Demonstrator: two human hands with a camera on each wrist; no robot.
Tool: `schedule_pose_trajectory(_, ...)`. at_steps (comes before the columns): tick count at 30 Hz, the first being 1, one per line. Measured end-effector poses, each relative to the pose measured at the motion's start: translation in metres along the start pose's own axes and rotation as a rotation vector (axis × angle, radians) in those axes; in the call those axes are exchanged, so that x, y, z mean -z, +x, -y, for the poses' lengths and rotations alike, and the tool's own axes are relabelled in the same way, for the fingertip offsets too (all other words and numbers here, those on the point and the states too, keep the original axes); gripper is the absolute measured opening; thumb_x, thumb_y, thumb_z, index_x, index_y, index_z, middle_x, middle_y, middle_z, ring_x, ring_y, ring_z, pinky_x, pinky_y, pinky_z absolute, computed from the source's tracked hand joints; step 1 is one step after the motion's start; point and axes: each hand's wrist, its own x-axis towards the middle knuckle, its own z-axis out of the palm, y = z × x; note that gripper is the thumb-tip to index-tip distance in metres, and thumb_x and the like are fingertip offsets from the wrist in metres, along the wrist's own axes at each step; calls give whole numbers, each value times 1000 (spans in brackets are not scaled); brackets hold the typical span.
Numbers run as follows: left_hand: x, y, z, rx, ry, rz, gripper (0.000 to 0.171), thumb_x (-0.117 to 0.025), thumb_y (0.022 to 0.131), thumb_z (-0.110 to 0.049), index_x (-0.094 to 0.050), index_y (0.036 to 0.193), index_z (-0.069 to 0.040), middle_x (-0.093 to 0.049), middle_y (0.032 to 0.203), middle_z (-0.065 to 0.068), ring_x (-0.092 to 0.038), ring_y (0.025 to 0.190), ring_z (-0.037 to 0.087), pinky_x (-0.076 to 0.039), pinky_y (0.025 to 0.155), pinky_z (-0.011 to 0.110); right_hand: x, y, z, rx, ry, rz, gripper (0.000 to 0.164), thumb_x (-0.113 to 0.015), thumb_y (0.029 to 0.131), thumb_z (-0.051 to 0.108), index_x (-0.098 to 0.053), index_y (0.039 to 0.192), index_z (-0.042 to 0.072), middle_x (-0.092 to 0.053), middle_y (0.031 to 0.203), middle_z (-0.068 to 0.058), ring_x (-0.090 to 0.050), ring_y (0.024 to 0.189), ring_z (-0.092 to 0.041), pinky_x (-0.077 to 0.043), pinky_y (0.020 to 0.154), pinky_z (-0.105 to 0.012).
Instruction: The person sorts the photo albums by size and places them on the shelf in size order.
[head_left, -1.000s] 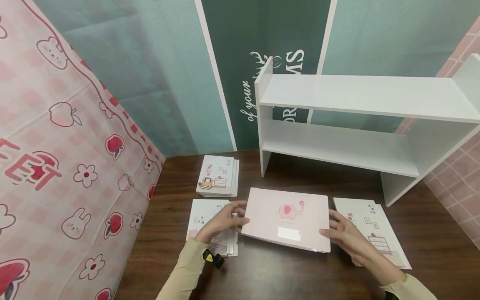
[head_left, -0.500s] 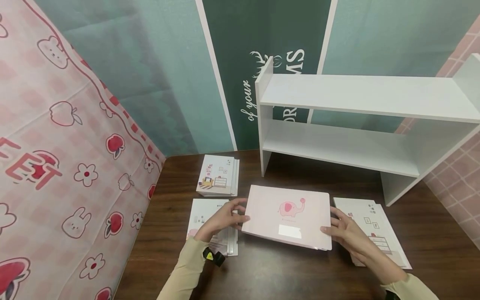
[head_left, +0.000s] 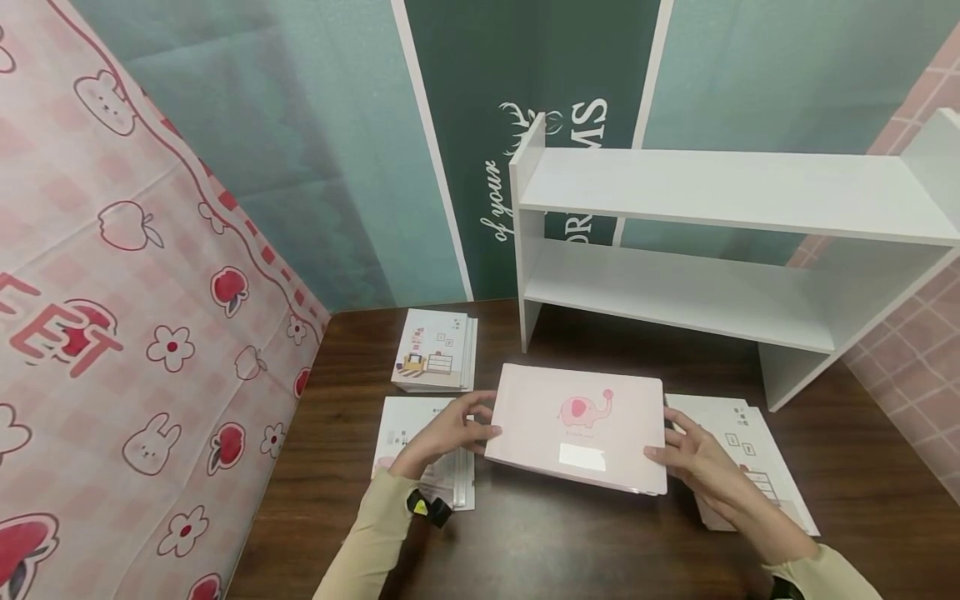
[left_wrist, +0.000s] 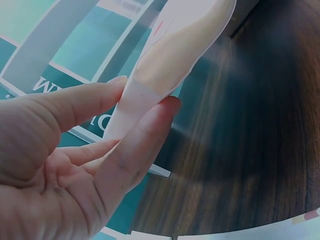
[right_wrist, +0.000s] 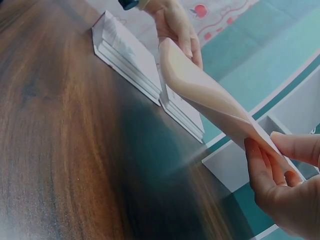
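Observation:
A pink folder point(head_left: 577, 400) with a printed elephant and a white label patch is held up by both hands over the table, tilted so its cover faces the head camera. My left hand point(head_left: 452, 429) pinches its left edge, thumb on the cover and fingers behind. On the right edge my right hand point(head_left: 703, 462) pinches likewise. In the left wrist view the folder's edge point(left_wrist: 137, 107) sits between thumb and fingers. Seen from the right wrist, the folder point(right_wrist: 210, 97) bows open along its lower edge, and the left hand point(right_wrist: 177, 27) grips the far end.
A white two-tier shelf point(head_left: 675, 296) stands behind on the right. Stacks of white illustrated booklets lie at back left point(head_left: 435, 350), under the left forearm point(head_left: 405, 417), and beside the right hand point(head_left: 765, 467). A pink patterned cloth point(head_left: 150, 333) hangs on the left.
The folder has risen a little and shifted slightly away and to the right, both hands going with it. The grips look the same. The stacks and shelf stay in place.

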Motion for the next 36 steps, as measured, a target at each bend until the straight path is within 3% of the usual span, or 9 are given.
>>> schedule_pose_trajectory(10, 3, 0, -9, -14, 27, 6, 63, -67, 86, -15, -37, 141, -10, -54, 113, 15, -62, 79, 17, -57, 64, 35, 2, 0, 4, 75, 35, 26, 76, -60, 88, 7, -10, 144, 2, -64, 107, 10, -64, 96, -13, -54, 77, -31)
schedule_pose_trajectory(19, 2, -13, -40, -36, 15, 18, 60, -65, 86, -9, -37, 139, -2, -53, 112, 19, -62, 80, 17, -57, 65, 35, 5, -1, 9, 83, 29, 27, 73, -59, 89, 8, -11, 144, 3, -64, 107, 12, -65, 94, -12, -54, 76, -29)
schedule_pose_trajectory(36, 3, -11, -49, -42, 13, 36, 61, -65, 86, -10, -37, 139, -3, -55, 111, 18, -62, 80, 16, -57, 68, 36, 10, -3, 15, 122, 22, 27, 71, -58, 90, 7, -12, 143, 3, -64, 107, 12, -64, 97, -10, -52, 80, -25)
